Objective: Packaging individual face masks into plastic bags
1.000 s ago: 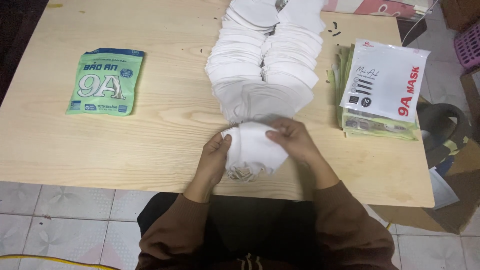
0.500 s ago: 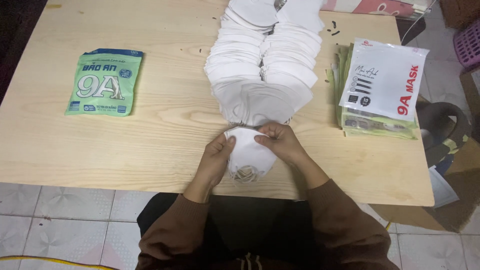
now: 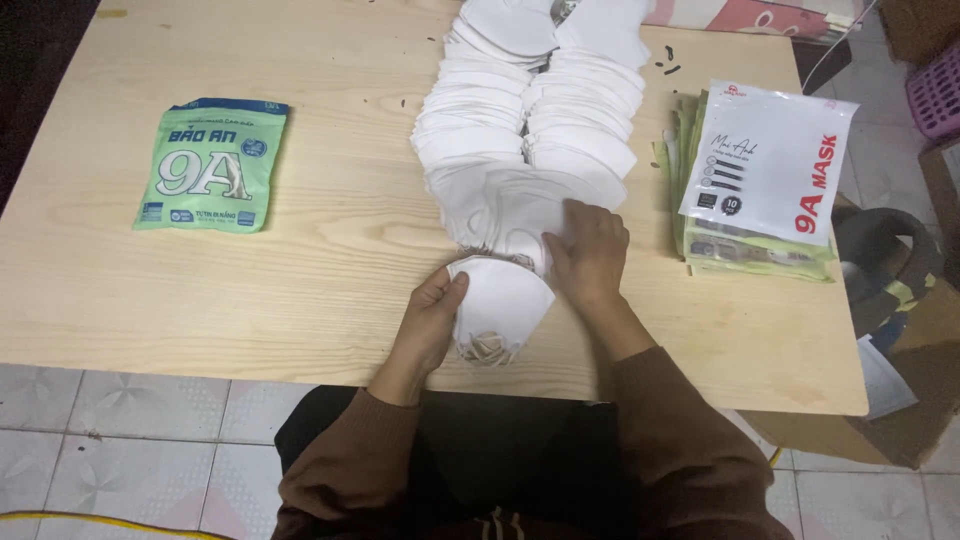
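At the table's near edge, the left hand (image 3: 428, 322) pinches the small stack of white masks (image 3: 500, 305), while the right hand (image 3: 590, 250), fingers flat together, presses the long mask row (image 3: 530, 140) at twelve o'clock. The stack sits close to the edge; a loose pinch could likely spill it.

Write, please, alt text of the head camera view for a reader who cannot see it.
The left hand holds a small stack of folded white face masks at the near edge of a wooden table, while the right hand rests on two long overlapping rows of white masks. A green mask packet lies left; a pile of packets lies right.
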